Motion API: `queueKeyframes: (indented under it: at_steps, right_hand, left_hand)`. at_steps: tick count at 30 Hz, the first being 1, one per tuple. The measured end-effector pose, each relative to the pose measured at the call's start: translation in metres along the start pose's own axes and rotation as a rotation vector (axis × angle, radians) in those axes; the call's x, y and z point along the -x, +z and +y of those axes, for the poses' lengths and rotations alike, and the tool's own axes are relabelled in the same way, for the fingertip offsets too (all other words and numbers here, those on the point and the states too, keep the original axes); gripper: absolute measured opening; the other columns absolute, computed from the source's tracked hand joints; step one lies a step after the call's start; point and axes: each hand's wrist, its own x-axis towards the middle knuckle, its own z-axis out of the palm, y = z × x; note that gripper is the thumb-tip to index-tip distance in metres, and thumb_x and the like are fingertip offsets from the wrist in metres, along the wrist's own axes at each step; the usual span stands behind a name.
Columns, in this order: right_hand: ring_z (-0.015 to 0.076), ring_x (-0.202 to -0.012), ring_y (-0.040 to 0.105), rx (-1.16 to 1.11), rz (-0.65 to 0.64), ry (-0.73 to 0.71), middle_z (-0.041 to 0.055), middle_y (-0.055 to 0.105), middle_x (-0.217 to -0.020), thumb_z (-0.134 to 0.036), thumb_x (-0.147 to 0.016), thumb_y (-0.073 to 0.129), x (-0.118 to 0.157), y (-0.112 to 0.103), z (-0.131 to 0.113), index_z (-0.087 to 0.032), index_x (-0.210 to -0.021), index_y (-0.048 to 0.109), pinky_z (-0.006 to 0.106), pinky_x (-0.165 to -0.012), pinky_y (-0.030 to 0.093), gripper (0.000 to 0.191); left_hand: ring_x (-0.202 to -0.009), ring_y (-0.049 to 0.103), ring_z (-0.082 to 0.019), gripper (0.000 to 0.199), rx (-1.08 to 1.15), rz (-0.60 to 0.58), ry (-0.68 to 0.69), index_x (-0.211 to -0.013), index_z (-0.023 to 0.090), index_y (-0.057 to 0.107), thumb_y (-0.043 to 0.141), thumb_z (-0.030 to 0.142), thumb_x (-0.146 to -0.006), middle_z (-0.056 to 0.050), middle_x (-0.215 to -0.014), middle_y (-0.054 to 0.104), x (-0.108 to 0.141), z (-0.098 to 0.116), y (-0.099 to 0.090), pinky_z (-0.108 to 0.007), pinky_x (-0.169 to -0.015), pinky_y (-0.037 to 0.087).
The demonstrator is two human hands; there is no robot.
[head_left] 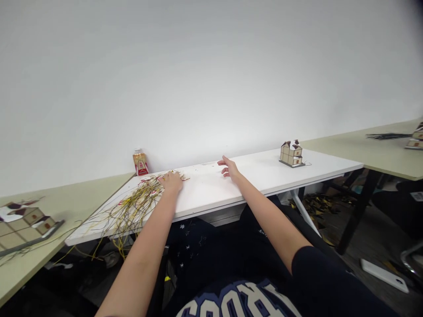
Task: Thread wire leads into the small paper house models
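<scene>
A tangled heap of thin yellow and dark cords (140, 200), with bits of red and white among them, covers the left end of the white table (205, 189). On the heap's far right edge rests my left hand (172, 180), palm down, fingers apart and partly lost among the cords. Its fingertips do not show clearly, and I see nothing gripped. My right hand (228, 168) is over the middle of the table, open and empty, its fingers apart and slightly bent.
A red and gold box (140, 163) stands against the wall behind the cords. Small model houses stand on the right of the white table (291, 154) and on the left side table (26, 224). A white flat object (383, 275) lies at lower right.
</scene>
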Motion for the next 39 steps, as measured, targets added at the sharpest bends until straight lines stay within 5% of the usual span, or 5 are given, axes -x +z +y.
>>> queueKeyframes:
  at_steps: [6,12,16,23,39]
  right_hand:
    - [0.0090,-0.066,0.056,0.092,0.085,-0.074,0.0040,0.064,-0.114,-0.047,-0.086,0.053,-0.022,-0.025,-0.023,-0.022,-0.098,0.063,0.021,-0.052,0.045,0.030]
    - [0.0262,-0.113,0.051,0.823,0.649,-0.511,0.0149,0.058,-0.121,-0.035,-0.083,0.054,-0.042,-0.124,-0.064,-0.015,-0.114,0.061,0.042,-0.098,0.042,0.038]
    - [0.0375,-0.132,0.032,1.072,0.973,-0.505,0.0219,0.036,-0.145,-0.046,-0.084,0.053,-0.043,-0.188,-0.073,-0.012,-0.142,0.039,0.055,-0.108,0.027,0.069]
    - [0.0437,-0.145,-0.001,1.291,0.889,-0.293,0.0211,0.000,-0.160,-0.070,-0.074,0.055,-0.049,-0.264,-0.061,-0.013,-0.155,-0.001,0.064,-0.112,0.013,0.113]
    - [0.0398,-0.125,0.047,1.027,1.023,-0.110,0.0243,0.037,-0.143,-0.041,-0.056,0.082,-0.031,-0.278,-0.066,-0.023,-0.153,0.007,0.045,-0.098,0.043,0.125]
  left_hand:
    - [-0.121,0.045,-0.036,0.037,0.010,0.083,0.040,-0.117,0.017,0.061,0.035,0.025,-0.091,-0.021,-0.125,0.054,0.004,0.002,0.003,-0.057,-0.099,0.030]
    - [-0.118,0.047,-0.034,0.037,0.076,0.122,0.046,-0.116,0.016,0.061,0.039,0.019,-0.087,-0.019,-0.123,0.057,0.007,0.004,-0.002,-0.054,-0.098,0.030]
    - [-0.116,0.049,-0.033,0.032,0.083,0.120,0.055,-0.107,0.015,0.064,0.042,0.019,-0.084,-0.019,-0.119,0.060,0.007,0.005,-0.006,-0.052,-0.097,0.030]
    - [-0.110,0.052,-0.031,0.021,0.125,0.119,0.035,-0.088,0.016,0.066,0.046,0.020,-0.081,-0.015,-0.110,0.064,0.003,0.003,-0.003,-0.050,-0.097,0.029]
    - [-0.105,0.055,-0.032,0.024,0.161,0.221,0.016,-0.088,0.015,0.069,0.052,0.031,-0.082,-0.015,-0.103,0.064,0.003,0.001,-0.004,-0.046,-0.096,0.034]
